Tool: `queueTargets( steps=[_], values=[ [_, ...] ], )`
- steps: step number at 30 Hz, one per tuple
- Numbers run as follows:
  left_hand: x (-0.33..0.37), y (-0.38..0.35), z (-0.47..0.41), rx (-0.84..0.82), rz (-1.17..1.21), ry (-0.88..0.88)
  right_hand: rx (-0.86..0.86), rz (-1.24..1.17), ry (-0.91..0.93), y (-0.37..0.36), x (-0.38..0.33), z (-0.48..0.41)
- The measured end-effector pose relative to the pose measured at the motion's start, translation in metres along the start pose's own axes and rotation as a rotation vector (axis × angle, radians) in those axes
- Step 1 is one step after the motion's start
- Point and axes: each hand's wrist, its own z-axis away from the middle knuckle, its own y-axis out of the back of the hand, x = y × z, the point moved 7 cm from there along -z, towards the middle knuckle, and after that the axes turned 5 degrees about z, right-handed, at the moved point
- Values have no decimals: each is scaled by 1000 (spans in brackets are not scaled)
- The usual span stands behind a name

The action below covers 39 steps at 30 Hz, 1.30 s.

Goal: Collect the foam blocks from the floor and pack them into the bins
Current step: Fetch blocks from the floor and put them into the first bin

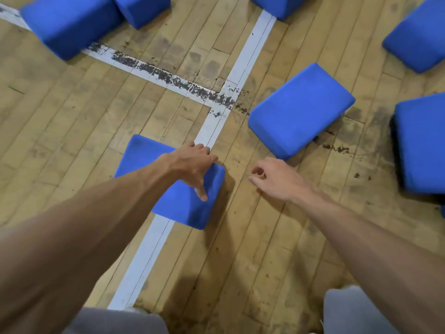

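A blue foam block [178,208] lies flat on the wooden floor, across a white painted line. My left hand [192,167] is on its far right corner, with the fingers curled over the far edge and the thumb laid on the top face. Just to the right of that block, my right hand [274,179] hovers over bare floor with loosely curled fingers and holds nothing. A second blue foam block [301,109] lies beyond my right hand. No bin is in view.
More blue foam blocks lie around: two at the top left [69,22] [142,8], one at the top middle [277,6], one at the top right [419,37], one at the right edge [421,141]. My grey-clad knees [356,312] are at the bottom.
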Motion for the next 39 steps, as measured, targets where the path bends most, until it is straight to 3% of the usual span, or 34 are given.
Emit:
queueTargets(
  steps=[3, 7, 10, 14, 20, 24, 27, 30, 34, 39],
  values=[
    [0, 2, 7, 54, 112, 82, 134, -142, -213, 10, 27, 18],
    [-5, 5, 11, 18, 331, 182, 395, -521, -627, 20, 74, 25],
    [8, 10, 7, 49, 279, 121, 409, -880, -814, 9, 89, 5],
    [20, 9, 0, 6, 198, 41, 404, -1205, -856, -17, 102, -26],
    [9, -36, 12, -280, 368, 148, 343, -1478, -769, -17, 84, -26],
    [-5, -35, 26, -229, 523, 276, 366, -1442, -782, -22, 71, -14],
    [-2, -17, 49, -109, 460, 342, 437, -1224, -810, -10, 58, 15],
    [14, 11, 94, -59, 428, 378, 395, -944, -812, 17, 41, 67],
    [45, 77, 187, -11, 444, 456, 245, -589, -752, 95, 2, 143],
    [86, 210, 317, 189, 525, 496, 281, -414, -645, 243, -67, 245]
  ],
)
